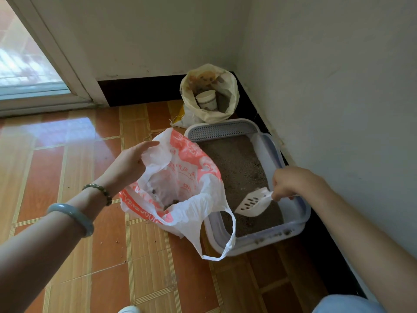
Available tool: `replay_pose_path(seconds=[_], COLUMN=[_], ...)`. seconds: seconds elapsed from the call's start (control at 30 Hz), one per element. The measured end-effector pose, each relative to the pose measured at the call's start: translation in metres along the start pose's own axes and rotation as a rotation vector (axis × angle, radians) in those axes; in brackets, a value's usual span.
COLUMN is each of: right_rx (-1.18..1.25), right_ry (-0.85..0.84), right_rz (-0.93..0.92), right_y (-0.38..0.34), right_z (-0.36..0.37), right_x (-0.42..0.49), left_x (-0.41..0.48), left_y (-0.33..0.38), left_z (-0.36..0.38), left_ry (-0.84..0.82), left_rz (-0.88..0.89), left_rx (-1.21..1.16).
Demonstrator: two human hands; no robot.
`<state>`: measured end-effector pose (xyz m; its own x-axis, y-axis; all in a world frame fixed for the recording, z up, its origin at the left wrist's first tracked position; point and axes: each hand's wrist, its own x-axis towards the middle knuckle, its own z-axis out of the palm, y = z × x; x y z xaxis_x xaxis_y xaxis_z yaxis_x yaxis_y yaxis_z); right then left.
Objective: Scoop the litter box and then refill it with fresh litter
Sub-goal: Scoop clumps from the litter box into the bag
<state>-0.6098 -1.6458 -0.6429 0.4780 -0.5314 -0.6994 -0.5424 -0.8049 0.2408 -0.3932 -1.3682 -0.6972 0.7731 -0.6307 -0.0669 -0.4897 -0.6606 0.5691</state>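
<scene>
A white and grey litter box (300, 219) lies on the floor along the right wall, filled with brownish litter (239, 163). My right hand (291, 181) grips the handle of a white slotted scoop (253, 203), held just above the litter near the box's front. My left hand (128, 162) holds the rim of a white and red plastic bag (191, 159) open beside the box's left edge. A few dark clumps lie at the bag's bottom. One bag handle hangs over the box's front corner.
A yellowish sack (228, 109) of litter with a white cup (206, 100) inside stands in the corner behind the box. Some clumps sit on the box's front rim. Orange floor tiles (90, 222) spread to the left. A glass door (24, 64) is at the far left.
</scene>
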Motion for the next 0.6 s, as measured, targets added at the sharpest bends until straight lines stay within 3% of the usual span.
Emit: replay_pose_path(seconds=[0.33, 0.6], right_rx=[-0.070, -0.074], right_ry=[-0.217, -0.137], right_rz=[0.080, 0.013], right_y=[-0.009, -0.006], right_z=[0.006, 0.014], right_x=[0.003, 0.007], left_x=[-0.002, -0.003], left_y=[-0.002, 0.004], left_z=[-0.002, -0.002], left_ry=[0.004, -0.028], left_rz=[-0.041, -0.036], left_rx=[0.012, -0.007])
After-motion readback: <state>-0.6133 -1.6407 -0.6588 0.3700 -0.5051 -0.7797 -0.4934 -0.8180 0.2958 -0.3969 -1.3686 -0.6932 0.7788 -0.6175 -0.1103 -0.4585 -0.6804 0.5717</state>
